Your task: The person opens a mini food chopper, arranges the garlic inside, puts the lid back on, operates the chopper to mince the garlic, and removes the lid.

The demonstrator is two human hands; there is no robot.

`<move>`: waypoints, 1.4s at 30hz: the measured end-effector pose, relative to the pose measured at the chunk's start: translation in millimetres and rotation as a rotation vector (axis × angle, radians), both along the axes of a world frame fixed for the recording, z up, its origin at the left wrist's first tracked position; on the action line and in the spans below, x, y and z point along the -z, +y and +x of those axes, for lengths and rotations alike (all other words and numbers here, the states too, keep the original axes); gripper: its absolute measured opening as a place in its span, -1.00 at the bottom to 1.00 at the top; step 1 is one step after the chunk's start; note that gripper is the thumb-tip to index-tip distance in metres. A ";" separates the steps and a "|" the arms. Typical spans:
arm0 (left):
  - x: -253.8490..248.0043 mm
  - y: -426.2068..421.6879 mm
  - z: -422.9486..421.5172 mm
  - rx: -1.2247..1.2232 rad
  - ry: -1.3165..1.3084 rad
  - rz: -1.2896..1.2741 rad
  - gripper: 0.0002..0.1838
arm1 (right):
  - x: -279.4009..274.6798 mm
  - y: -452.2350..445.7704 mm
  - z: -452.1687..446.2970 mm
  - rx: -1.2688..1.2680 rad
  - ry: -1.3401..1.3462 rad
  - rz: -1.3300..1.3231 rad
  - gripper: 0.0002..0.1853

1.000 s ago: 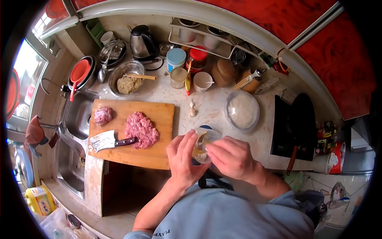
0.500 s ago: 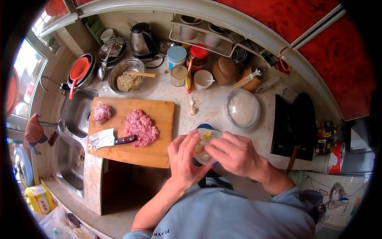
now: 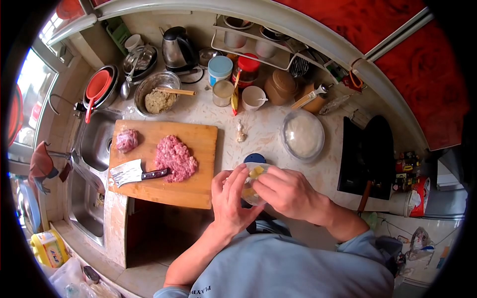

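A small clear container (image 3: 253,196) with yellowish pieces in it is held by my left hand (image 3: 232,199), whose fingers wrap its left side. My right hand (image 3: 288,194) is closed at the container's right side, its fingertips over the opening; whatever they pinch is hidden. A dark blue round object (image 3: 255,158) shows just behind the container. Left of my hands, the wooden cutting board (image 3: 194,192) bears minced meat (image 3: 174,160), a smaller lump of meat (image 3: 127,141) and a cleaver (image 3: 127,173).
Garlic (image 3: 241,133) and a lidded clear bowl (image 3: 302,136) lie beyond my hands. A metal bowl (image 3: 158,93) with chopsticks stands behind the board. The sink (image 3: 94,144) is at the left, a black stove (image 3: 360,159) with a pan at the right.
My right hand's fingers have shifted at the container's mouth, and the yellow piece inside shows more clearly than at first. My left hand has barely moved.
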State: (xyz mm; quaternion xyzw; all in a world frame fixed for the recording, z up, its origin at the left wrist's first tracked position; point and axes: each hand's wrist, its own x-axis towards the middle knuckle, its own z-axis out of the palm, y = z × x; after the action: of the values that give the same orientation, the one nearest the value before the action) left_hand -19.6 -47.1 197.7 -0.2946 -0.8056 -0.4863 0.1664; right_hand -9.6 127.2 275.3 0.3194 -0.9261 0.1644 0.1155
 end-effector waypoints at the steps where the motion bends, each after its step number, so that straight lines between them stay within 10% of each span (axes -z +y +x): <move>1: -0.9 0.2 0.6 -0.014 -0.015 0.009 -0.05 | 3.0 0.0 -1.2 -0.021 -0.004 -0.011 -0.88; 17: 21.0 -18.9 7.8 -0.046 -0.284 0.125 -0.06 | -2.8 15.9 9.4 0.290 -0.049 -0.383 -0.65; 22: 34.5 -38.8 10.1 -0.109 -0.372 0.055 0.02 | 101.4 46.7 71.5 0.690 -0.227 -0.329 -0.61; 27: 44.3 -44.1 16.0 -0.139 -0.422 0.073 0.03 | 194.6 35.6 132.6 0.786 -0.542 -0.021 0.04; 35: 44.8 -46.4 22.3 -0.119 -0.454 -0.007 0.05 | 227.2 38.4 120.7 0.699 -0.482 0.052 -0.02; 37: 43.1 -48.2 22.3 -0.124 -0.451 -0.012 0.05 | 209.6 39.9 116.3 0.681 -0.483 -0.327 -0.07; 40: 43.6 -49.0 21.6 -0.154 -0.439 0.066 0.03 | 166.7 48.9 106.8 0.111 -1.348 -2.306 -0.11; 42: 44.0 -49.6 19.9 -0.156 -0.487 0.116 0.03 | 125.9 39.6 99.7 0.009 -1.287 -2.384 0.04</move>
State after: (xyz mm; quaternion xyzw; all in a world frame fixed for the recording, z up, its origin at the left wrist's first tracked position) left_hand 0.3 -96.7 153.7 -0.0955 -0.8131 -0.5738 0.0211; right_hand 90.1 166.8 149.4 -0.1099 -0.1118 0.9791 -0.1296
